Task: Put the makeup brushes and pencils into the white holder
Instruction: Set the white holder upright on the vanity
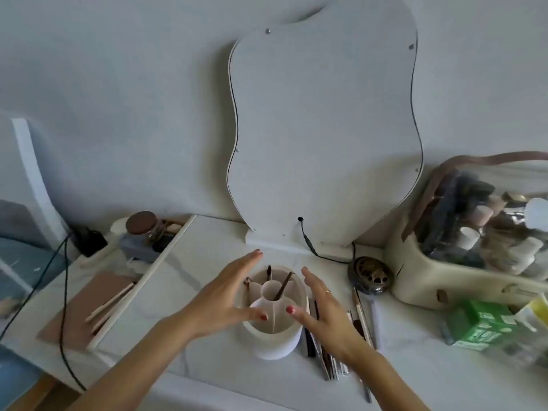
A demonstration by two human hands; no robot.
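The white holder (275,342) stands at the middle of the table, a round pot split into compartments around a centre tube. A few dark brushes (284,287) stick up from it: one in the centre tube, two in the back sections. My left hand (225,295) hovers spread at its left side. On the right, my right hand (323,312) does the same. Both hands hold nothing, thumbs just above the near rim. A bundle of brushes and pencils (327,360) lies flat on the table right of the holder, partly under my right hand.
A wavy white mirror back (323,129) leans on the wall behind, with a black cable (311,246). A clear case of cosmetics (480,232) and a green box (486,327) stand at the right. A dark round dish (372,274) sits near the holder. Wooden sticks (112,301) lie on a brown pad at left.
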